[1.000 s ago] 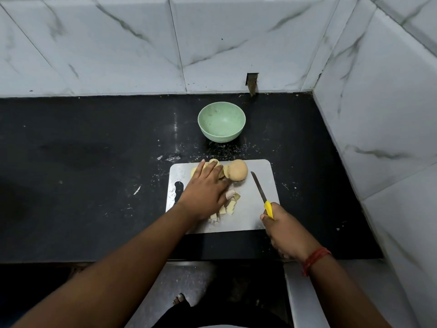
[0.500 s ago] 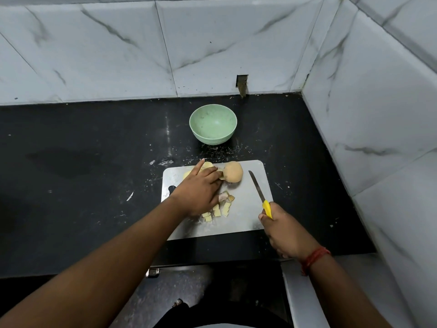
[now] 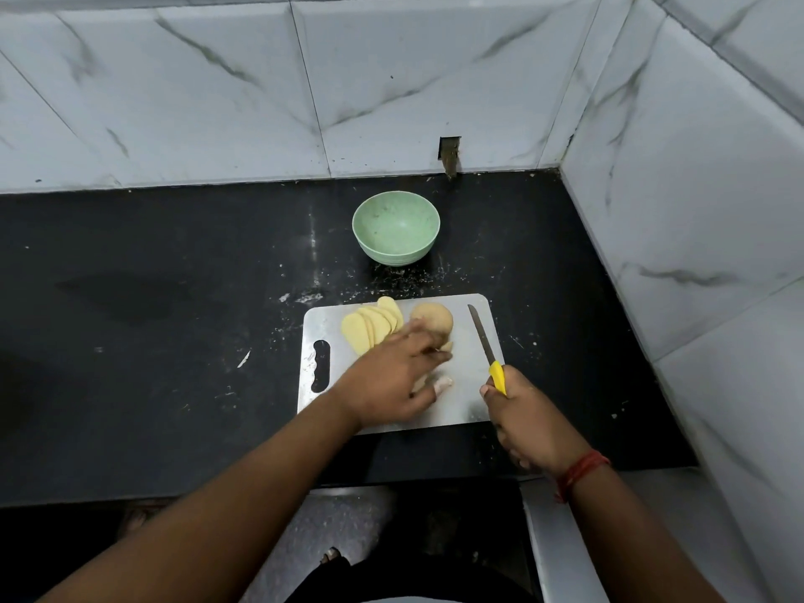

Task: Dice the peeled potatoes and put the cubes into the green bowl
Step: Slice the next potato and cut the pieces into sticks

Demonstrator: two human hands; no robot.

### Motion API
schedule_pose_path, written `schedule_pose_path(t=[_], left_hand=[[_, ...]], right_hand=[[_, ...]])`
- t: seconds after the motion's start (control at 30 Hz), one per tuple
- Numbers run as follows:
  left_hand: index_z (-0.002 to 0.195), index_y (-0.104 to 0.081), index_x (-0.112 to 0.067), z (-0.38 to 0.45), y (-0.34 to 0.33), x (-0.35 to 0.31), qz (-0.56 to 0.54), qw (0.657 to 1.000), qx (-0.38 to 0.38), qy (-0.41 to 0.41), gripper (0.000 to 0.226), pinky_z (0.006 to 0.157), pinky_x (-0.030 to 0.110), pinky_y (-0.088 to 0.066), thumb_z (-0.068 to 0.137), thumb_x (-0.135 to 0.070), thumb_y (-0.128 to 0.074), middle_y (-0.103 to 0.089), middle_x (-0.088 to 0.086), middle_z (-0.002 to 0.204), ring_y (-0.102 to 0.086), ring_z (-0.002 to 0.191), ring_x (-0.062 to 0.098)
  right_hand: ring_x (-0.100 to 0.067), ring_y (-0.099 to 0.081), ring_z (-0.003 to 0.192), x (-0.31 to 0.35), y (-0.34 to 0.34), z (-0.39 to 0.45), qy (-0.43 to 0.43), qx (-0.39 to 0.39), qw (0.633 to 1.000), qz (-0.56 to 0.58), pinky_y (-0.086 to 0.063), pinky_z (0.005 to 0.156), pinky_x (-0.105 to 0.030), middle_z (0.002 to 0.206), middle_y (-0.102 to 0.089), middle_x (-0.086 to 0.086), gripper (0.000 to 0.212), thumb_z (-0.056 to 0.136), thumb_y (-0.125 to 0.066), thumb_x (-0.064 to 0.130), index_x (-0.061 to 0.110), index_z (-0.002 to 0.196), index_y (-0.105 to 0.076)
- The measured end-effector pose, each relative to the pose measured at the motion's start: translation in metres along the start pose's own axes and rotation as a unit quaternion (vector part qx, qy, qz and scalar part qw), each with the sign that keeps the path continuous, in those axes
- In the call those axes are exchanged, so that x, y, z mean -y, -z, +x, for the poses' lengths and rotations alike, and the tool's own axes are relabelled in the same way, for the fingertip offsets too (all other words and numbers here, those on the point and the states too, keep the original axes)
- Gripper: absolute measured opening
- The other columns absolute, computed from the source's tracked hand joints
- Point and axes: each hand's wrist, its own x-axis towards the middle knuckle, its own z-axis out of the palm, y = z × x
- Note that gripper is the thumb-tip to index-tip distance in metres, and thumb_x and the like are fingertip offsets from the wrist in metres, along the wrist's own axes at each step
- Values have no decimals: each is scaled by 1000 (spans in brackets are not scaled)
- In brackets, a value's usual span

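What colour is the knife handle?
Yellow; the knife handle shows in the head view, gripped by the right hand.

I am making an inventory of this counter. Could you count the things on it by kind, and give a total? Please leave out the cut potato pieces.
Bowl: 1
Board: 1
Knife: 1
Whole potato: 1
Total: 4
The slices overlap and the left hand covers the small pieces, so those cannot be counted surely.
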Motion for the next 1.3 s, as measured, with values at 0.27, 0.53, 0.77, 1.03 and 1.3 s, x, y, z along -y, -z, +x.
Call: schedule_pose_path(t=[0.27,0.53,0.77,1.03,1.3], left_hand=[[129,-67,-10,10,-36,-27,16,995,31,89,42,124,51,-21,97,-36,-56,-60,8,114,-55,118,28],[141,-58,-15,-15,-47,-20,143,988,33,52,49,126,51,-12,102,-43,-48,-54,10,140,-46,134,29],[147,-53,-16,-23,-54,-22,144,986,62,63,56,127,51,-12,106,-50,-36,-49,7,153,-41,142,29],[150,-51,-16,-26,-58,-20,166,983,60,50,56,124,60,-14,107,-49,-34,-51,8,152,-43,142,31],[149,-52,-15,-26,-61,-21,184,979,64,58,58,124,59,-15,107,-50,-33,-51,10,152,-44,140,32]], right_hand=[[-15,-35,39,-5,1,3,-3,-7,999,36,-30,39,-24,59,-41,-7,12,101,-42,32,23,93,-43],[-11,-35,38,-12,2,3,-31,-2,999,30,-30,39,-22,66,-41,-6,13,101,-41,32,20,96,-43],[-21,-48,56,-15,-9,13,-62,8,983,-170,-38,44,-25,79,-50,-9,18,102,-38,33,15,107,-40],[-15,-48,65,-3,-20,19,-55,8,955,-292,-35,55,-29,79,-48,-4,20,103,-36,23,10,117,-38],[-22,-48,76,-8,-23,18,-50,21,944,-324,-38,67,-28,89,-48,-6,29,101,-35,13,1,127,-39]])
